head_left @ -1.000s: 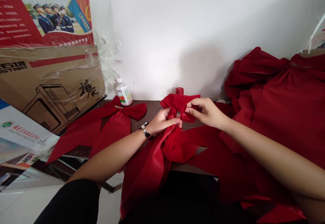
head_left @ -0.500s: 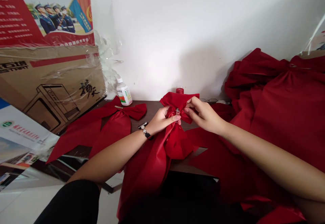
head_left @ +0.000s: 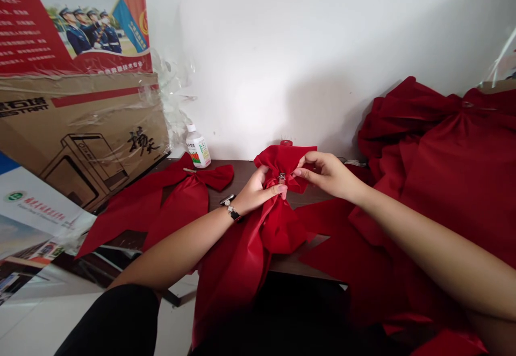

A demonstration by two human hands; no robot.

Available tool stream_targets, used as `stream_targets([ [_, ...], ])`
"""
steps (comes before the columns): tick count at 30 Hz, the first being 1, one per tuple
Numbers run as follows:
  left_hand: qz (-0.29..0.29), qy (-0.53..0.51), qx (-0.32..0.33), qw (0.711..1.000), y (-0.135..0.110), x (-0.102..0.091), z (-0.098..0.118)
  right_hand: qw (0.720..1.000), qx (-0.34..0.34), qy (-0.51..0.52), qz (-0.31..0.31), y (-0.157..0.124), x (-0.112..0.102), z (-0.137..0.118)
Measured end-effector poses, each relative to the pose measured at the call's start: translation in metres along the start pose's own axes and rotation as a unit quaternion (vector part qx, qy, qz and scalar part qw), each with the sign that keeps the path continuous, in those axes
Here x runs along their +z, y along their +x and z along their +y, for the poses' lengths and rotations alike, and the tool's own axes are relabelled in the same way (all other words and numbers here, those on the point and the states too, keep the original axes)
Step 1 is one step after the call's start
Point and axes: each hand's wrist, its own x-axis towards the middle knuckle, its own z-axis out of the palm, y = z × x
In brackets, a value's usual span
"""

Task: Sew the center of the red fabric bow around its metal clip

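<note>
A red fabric bow (head_left: 282,232) with long tails is held up over the table's front edge. At its gathered middle sits a small metal clip (head_left: 281,177). My left hand (head_left: 258,190) is closed round that middle, its thumb lying across just below the clip. My right hand (head_left: 324,173) pinches the bow's upper loop at its right side, thumb and forefinger close to the clip. What the right fingertips press on is partly hidden by the cloth.
Another red bow (head_left: 181,200) with a clip lies at left on the dark table (head_left: 242,169). Behind stand a white-capped bottle (head_left: 198,149) and a red pincushion-like holder (head_left: 286,142). A large heap of red bows (head_left: 443,168) fills the right. A cardboard box (head_left: 92,135) stands left.
My right hand has shifted slightly, its fingers lower and a bit rightward against the bow's loop. The left hand keeps its hold at the middle.
</note>
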Motion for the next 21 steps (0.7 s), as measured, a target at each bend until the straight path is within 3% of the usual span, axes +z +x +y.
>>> stream_targets([
  [6,0.005,0.049,-0.032,0.998,0.000,0.000,-0.002,0.999,0.003,-0.040,0.023,-0.002,0.007,0.000],
  [10,0.005,0.047,-0.035,0.998,0.002,0.001,-0.001,0.985,-0.022,-0.172,0.021,-0.004,0.000,-0.006],
  [14,0.014,0.077,-0.028,0.997,0.004,0.003,-0.002,0.908,-0.135,-0.381,0.110,-0.007,-0.004,-0.012],
  [17,0.031,0.119,-0.001,0.992,0.005,0.004,-0.005,0.860,-0.251,-0.439,0.069,-0.008,0.001,-0.013],
  [21,0.021,0.141,-0.001,0.990,0.005,0.003,-0.013,0.837,-0.294,-0.461,0.022,-0.008,0.010,-0.006],
])
